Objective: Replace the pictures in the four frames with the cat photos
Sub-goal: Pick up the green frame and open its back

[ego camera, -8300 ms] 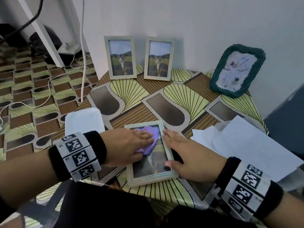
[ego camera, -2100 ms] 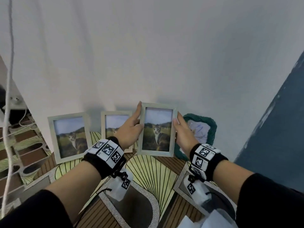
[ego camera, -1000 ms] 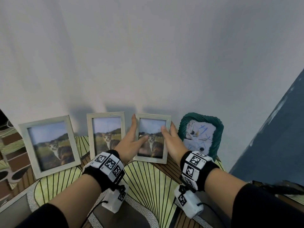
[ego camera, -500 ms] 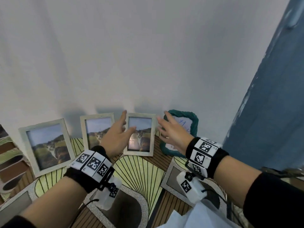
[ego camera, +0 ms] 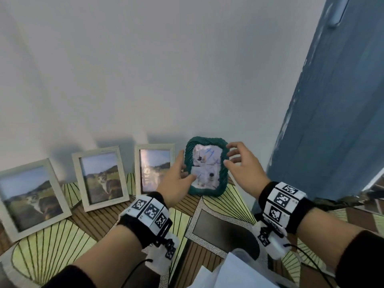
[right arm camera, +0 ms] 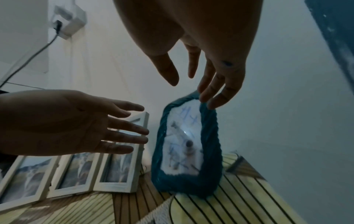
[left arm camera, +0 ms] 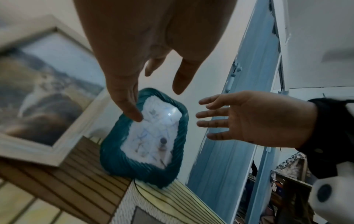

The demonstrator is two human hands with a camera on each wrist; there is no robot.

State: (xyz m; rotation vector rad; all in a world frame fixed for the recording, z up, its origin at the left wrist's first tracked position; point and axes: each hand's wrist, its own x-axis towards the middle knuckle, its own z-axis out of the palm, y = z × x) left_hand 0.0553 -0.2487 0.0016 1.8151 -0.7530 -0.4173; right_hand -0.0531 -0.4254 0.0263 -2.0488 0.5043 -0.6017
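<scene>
The green frame stands at the far wall between both hands: left hand and right hand flank it, fingers spread apart, gripping nothing.

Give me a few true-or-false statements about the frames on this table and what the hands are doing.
1. Three pale frames against the wall show a cat in a field. True.
2. The green frame lies flat on the table. False: it stands upright, leaning towards the wall.
3. Both hands are open, one either side of the green frame. True: the left hand and right hand have spread fingers.
4. The green frame holds a cat photo. False: it holds a white picture with blue scribbles.
5. The right hand holds a purple cloth. False: it holds nothing.
</scene>
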